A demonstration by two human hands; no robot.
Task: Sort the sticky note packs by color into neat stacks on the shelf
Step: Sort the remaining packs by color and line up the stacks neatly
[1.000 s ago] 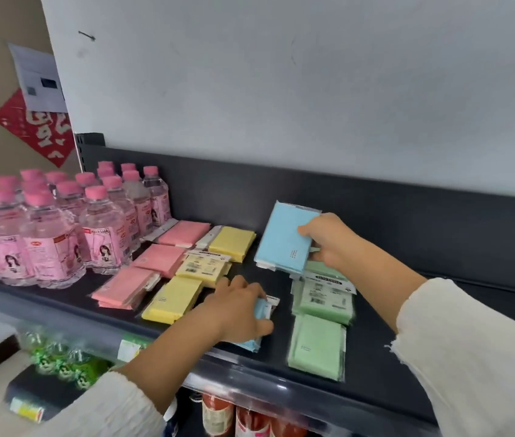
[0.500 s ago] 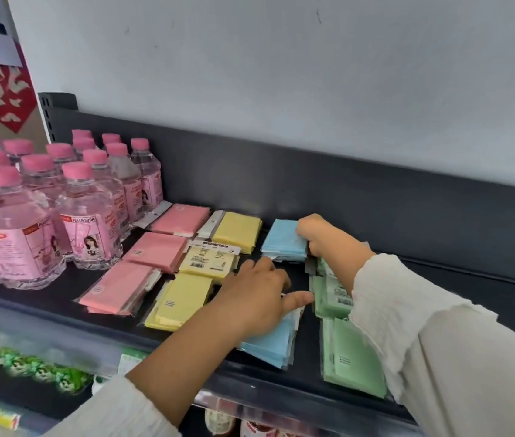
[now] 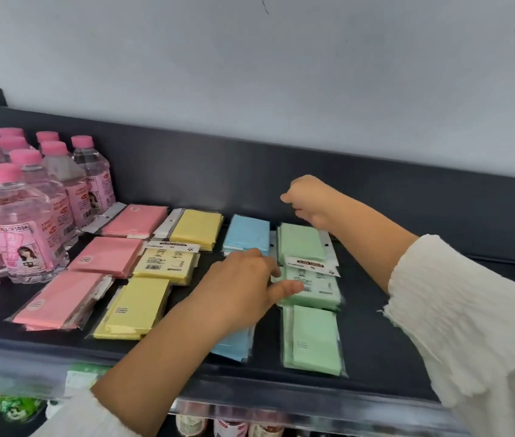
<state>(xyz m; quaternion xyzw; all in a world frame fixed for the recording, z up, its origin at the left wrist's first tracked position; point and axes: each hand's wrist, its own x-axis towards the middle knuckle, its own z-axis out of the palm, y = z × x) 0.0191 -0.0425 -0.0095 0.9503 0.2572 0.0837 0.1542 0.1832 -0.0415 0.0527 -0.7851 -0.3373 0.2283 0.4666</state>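
Note:
Sticky note packs lie in color columns on the dark shelf: pink packs, yellow packs, blue and green. A blue pack lies at the back of its column. My left hand rests over the blue column, hiding most of the front blue stack, and one finger touches the middle green pack. My right hand hovers with curled fingers just above the back green pack, with nothing visible in it. A third green pack lies at the front.
Pink-capped peach soda bottles crowd the shelf's left end, close to the pink packs. The shelf's dark back wall rises behind the packs. Bare shelf extends to the right of the green column. More goods sit on the shelf below.
My right hand set the blue pack down at the back of the blue column, let go and rose to the right. My left hand stayed over the front blue stack, reaching toward green.

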